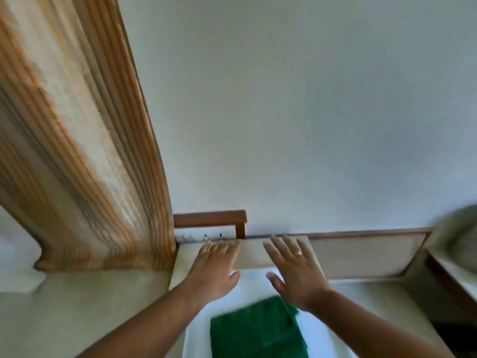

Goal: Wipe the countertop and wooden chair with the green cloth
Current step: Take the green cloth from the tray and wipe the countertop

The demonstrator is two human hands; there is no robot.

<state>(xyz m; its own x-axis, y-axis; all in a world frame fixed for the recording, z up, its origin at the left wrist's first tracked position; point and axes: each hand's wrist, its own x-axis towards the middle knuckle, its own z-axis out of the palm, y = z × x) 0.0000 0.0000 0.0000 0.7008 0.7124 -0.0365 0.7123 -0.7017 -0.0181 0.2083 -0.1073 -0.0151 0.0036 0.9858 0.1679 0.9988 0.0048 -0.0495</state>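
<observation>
Both hands are open and flat, holding nothing. The left hand point(215, 270) and right hand point(294, 270) are stretched forward over the pale countertop point(361, 254) by the wall. The cloth point(255, 332) lies folded below them, on a white surface — untouched. Judgement: the wipe has not begun. Take up the cloth first, keep it folded flat, then work from the curtain point(85, 164) corner outward — overlapping passes.

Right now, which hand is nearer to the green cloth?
The right hand. Its wrist sits just above the top right corner of the green cloth, seeming to overlap it. The left hand is further up and left, apart from the cloth.
</observation>
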